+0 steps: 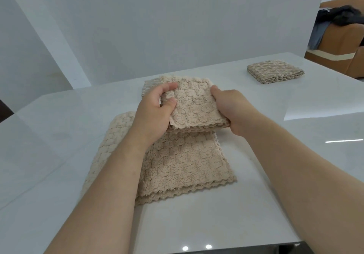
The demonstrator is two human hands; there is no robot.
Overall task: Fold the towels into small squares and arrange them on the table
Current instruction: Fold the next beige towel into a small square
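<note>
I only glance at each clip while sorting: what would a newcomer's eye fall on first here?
At centre, the left hand and right hand grip a partly folded beige towel by its sides, above more towels lying on the white table. A finished folded square sits alone at the table's far right.

Held towel: beige, waffle-textured, folded in layers with scalloped edges. It is raised above the centre of the table, gripped at its sides by the left hand and right hand. Second towel: same fabric, flat, folded double, toward the near edge. Third towel: partly beneath the second, protruding left. Folded square: near the far right corner.
</note>
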